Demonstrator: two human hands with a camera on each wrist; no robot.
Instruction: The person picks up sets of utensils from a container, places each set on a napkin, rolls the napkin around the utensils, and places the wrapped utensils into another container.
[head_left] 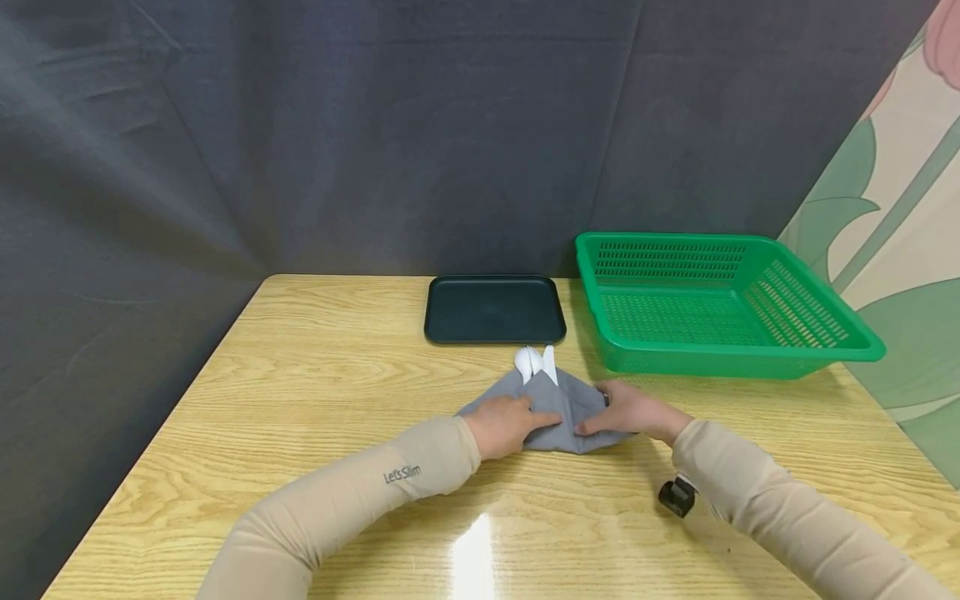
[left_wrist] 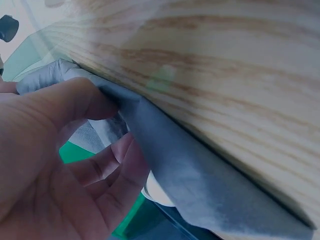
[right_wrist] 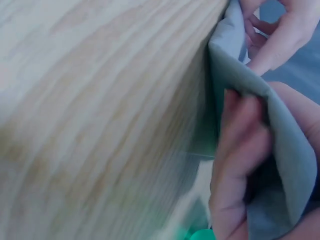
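Note:
A grey cloth napkin [head_left: 551, 408] lies folded on the wooden table, its flap over a white spoon [head_left: 522, 362], a white fork [head_left: 536, 360] and a white knife [head_left: 550, 363]. Only their upper ends show; the rest is covered. My left hand [head_left: 506, 426] presses on the folded flap with extended fingers, and in the left wrist view its thumb and fingertips touch the cloth [left_wrist: 180, 165]. At the right side of the napkin, my right hand [head_left: 628, 410] grips the edge, thumb on top and fingers curled beneath the fabric [right_wrist: 292, 165].
Behind the napkin sits a dark rectangular tray [head_left: 495, 310]. A green perforated basket [head_left: 720, 358] stands at the back right of the table [head_left: 322, 367]. A dark curtain [head_left: 450, 133] hangs behind. A small black device [head_left: 677, 497] is attached near my right wrist.

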